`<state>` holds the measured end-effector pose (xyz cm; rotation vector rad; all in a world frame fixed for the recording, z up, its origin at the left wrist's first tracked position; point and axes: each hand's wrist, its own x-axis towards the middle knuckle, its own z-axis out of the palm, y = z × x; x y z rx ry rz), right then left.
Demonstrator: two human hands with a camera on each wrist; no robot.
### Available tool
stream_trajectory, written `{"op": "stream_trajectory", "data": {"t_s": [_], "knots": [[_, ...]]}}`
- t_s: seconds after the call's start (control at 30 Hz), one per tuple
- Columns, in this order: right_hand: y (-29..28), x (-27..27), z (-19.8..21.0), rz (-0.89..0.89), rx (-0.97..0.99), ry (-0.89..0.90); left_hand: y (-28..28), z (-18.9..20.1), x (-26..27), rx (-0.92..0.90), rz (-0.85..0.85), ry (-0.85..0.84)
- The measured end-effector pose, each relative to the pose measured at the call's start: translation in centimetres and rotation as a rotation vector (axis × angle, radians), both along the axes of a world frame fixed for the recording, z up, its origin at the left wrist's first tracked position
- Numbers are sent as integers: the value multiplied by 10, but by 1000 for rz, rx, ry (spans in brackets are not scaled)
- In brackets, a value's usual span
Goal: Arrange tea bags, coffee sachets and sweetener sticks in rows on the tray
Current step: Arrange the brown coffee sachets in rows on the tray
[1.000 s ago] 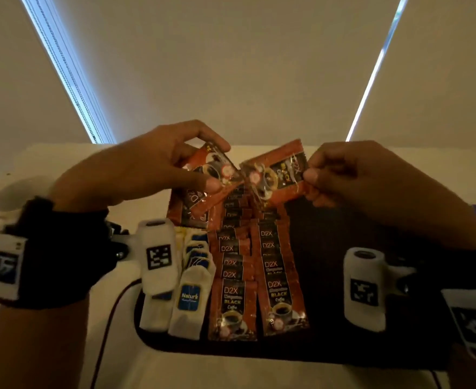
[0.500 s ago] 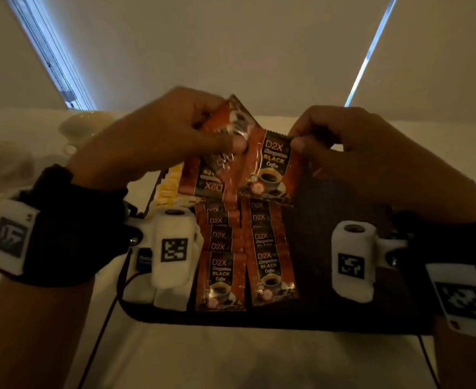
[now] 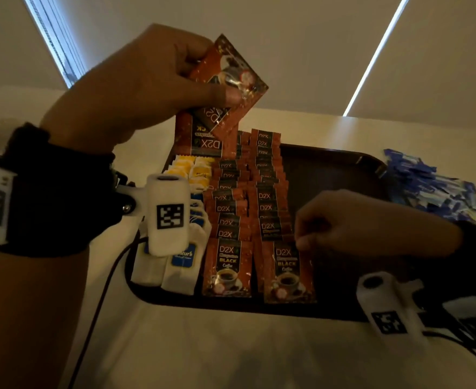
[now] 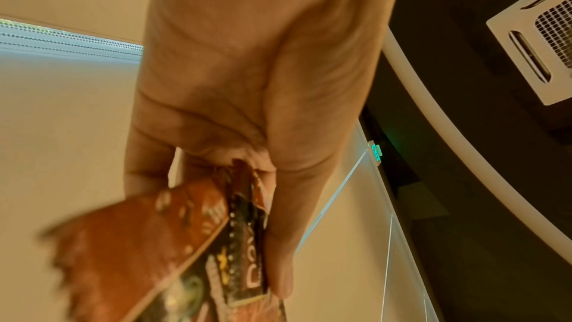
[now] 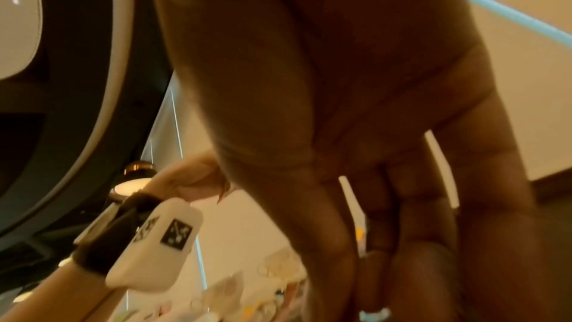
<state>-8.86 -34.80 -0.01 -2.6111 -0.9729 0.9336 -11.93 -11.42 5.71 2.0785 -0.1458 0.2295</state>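
1. The right half of the dark tray (image 3: 338,175) lies bare — room there for a hand to come down.
2. The left half is filled: two rows of coffee sachets (image 3: 265,197) beside a column of tea bags (image 3: 180,265).
3. The right hand (image 3: 371,223) sits low at the near end of the right sachet row, blocking that corner.
4. The left hand (image 3: 135,88) holds spare sachets (image 3: 225,91) above the far left end.
5. A heap of blue sweetener sticks (image 3: 430,186) lies just past the tray's right rim — an obstacle on that side.

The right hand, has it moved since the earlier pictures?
Yes. The right hand has come down from above the far end of the tray to the near coffee sachet of the right row.
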Motion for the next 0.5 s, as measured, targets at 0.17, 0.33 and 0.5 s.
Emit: {"op": "stream_trajectory", "data": {"t_s": [0.17, 0.33, 0.5], "knots": [[11, -8, -17, -6, -12, -133, 1, 0, 0, 12, 4, -5], [16, -14, -18, 61, -101, -346, 1, 1, 0, 30, -15, 20], [20, -21, -12, 218, -70, -400, 2, 1, 0, 32, -27, 12]]}}
